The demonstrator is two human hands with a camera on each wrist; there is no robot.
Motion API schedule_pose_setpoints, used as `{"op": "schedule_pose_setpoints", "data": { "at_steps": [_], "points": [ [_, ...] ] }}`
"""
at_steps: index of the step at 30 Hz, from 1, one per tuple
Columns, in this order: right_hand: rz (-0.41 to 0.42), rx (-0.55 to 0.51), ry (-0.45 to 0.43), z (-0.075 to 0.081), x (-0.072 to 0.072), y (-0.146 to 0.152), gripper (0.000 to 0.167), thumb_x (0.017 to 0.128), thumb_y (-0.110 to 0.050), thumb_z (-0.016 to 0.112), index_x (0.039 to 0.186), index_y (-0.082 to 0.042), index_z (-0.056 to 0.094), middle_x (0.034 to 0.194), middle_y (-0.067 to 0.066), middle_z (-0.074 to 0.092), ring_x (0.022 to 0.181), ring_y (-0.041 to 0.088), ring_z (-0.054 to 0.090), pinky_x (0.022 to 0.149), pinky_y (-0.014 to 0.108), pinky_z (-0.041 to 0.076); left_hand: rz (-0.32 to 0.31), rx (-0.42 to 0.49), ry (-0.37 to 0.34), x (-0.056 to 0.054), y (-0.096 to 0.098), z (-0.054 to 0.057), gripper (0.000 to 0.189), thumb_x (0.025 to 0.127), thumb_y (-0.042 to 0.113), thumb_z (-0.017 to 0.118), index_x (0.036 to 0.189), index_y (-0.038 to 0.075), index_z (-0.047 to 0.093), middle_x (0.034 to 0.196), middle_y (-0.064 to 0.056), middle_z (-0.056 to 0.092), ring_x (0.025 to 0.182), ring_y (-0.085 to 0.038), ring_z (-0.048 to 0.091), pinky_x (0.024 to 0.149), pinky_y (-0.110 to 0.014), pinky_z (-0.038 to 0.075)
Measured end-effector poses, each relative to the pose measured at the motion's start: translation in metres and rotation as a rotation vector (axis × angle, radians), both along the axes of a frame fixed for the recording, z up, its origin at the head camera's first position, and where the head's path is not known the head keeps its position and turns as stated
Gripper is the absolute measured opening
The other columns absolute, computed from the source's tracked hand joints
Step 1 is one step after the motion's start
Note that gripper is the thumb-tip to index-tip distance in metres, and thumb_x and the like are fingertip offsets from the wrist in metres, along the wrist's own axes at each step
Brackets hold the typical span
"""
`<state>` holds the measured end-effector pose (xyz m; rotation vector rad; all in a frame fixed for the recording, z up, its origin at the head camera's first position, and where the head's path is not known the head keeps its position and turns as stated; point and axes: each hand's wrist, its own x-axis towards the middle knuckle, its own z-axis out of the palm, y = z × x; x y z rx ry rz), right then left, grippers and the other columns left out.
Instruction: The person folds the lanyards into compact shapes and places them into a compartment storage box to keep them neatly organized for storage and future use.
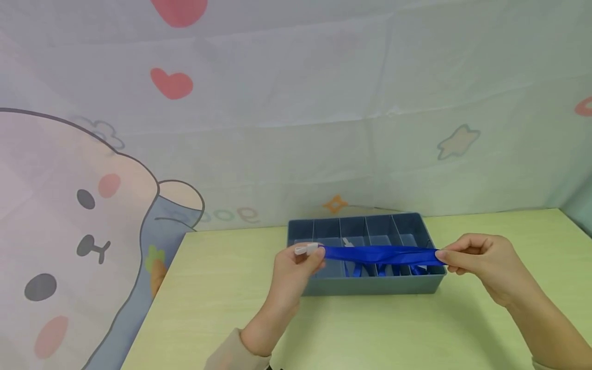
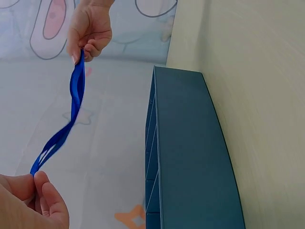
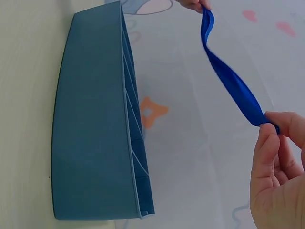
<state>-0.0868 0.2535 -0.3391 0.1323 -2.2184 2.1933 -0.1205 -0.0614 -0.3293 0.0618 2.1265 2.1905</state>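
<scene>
A blue lanyard [image 1: 379, 254] is stretched roughly level between the two hands, over the blue-grey divided box [image 1: 370, 287]. My left hand [image 1: 292, 272] pinches its left end between thumb and fingers, where a white plastic clip [image 1: 307, 248] sticks out past the thumb. Between thumb and forefinger, my right hand [image 1: 492, 262] pinches the other end. In the right wrist view the strap [image 3: 233, 81] looks slightly twisted. Its strands part a little near the left hand [image 2: 40, 202] in the left wrist view.
The box stands on a pale yellow-green table [image 1: 222, 288] and has several compartments. More blue straps [image 1: 357, 269] and a white clip [image 1: 348, 242] lie inside, partly hidden behind the held lanyard. A printed cloth [image 1: 287, 128] hangs behind the table.
</scene>
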Motion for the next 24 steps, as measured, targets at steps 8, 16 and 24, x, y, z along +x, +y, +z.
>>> {"op": "schedule_pose_setpoints", "data": {
  "at_steps": [8,16,24],
  "points": [
    [-0.024,0.03,-0.008,0.004,0.0,-0.012,0.017,0.083,0.005,0.065,0.075,-0.009,0.071,0.068,0.0,0.067,0.058,0.013,0.058,0.056,0.024,0.052,0.002,0.042,-0.008,0.001,0.015,0.0,0.022,0.086,0.004,0.066,0.101,-0.012,0.063,0.088,-0.01,0.065,0.072,-0.013,0.063,0.076,-0.029,0.054],
    [-0.02,-0.058,-0.027,0.006,-0.004,-0.027,0.014,0.082,0.005,0.066,0.075,-0.006,0.071,0.073,0.0,0.07,0.062,0.013,0.063,0.058,0.024,0.054,0.014,0.073,-0.006,0.005,0.03,0.002,0.021,0.086,0.006,0.067,0.099,-0.009,0.064,0.09,-0.012,0.066,0.072,-0.014,0.064,0.077,-0.03,0.054],
    [-0.051,-0.053,-0.061,0.01,-0.005,-0.048,0.007,0.081,-0.001,0.07,0.077,-0.006,0.072,0.073,0.0,0.07,0.062,0.014,0.064,0.059,0.025,0.055,0.017,0.097,0.037,0.011,0.048,-0.002,0.018,0.085,0.006,0.067,0.098,-0.006,0.066,0.089,-0.012,0.067,0.073,-0.016,0.065,0.075,-0.029,0.055]
  ]
}}
